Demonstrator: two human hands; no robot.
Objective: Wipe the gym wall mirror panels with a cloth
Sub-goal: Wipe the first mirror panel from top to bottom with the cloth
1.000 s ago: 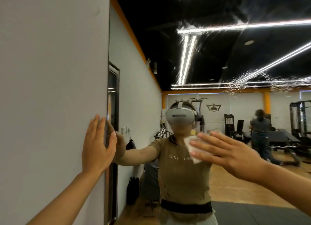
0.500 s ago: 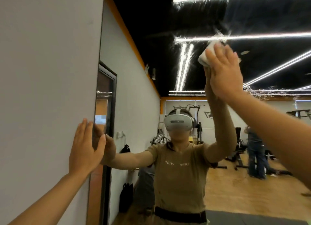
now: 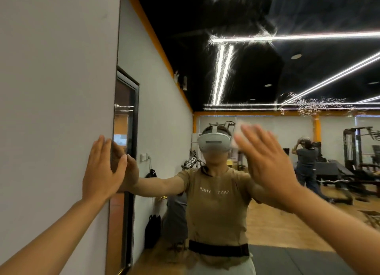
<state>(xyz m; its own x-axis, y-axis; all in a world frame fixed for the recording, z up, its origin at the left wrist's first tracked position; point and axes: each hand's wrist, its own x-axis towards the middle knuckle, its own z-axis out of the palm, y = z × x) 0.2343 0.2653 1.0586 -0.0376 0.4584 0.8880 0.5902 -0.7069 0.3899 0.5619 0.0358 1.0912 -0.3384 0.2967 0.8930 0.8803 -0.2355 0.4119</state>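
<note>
Cloth (image 3: 236, 130) is showing only as a pale blurred scrap above and left of the right hand (image 3: 269, 167), pinned between that hand's palm and the mirror (image 3: 267, 73), at head height in the panel's left half. Right hand is lying spread, fingers (image 3: 246, 145) splayed and nearly flat, pressing the cloth to the glass rather than clenching it; motion blur is hiding how much of the cloth sits under the palm. Left hand (image 3: 100, 169) is resting open and flat at the mirror's left edge, where the glass meets the white wall (image 3: 51, 89), holding nothing.

Cloth is judged soft, light and limp, likely to bunch or slip from under the palm unless the fingers are keeping pressure across its middle; gathering a fold under the fingertips would be giving surer hold. Mirror is rigid, smooth and breakable, so even flat pressure is advisable. Speckled smearing is showing along the upper glass near the reflected ceiling lights (image 3: 287, 38), suggesting wiping is incomplete there
</note>
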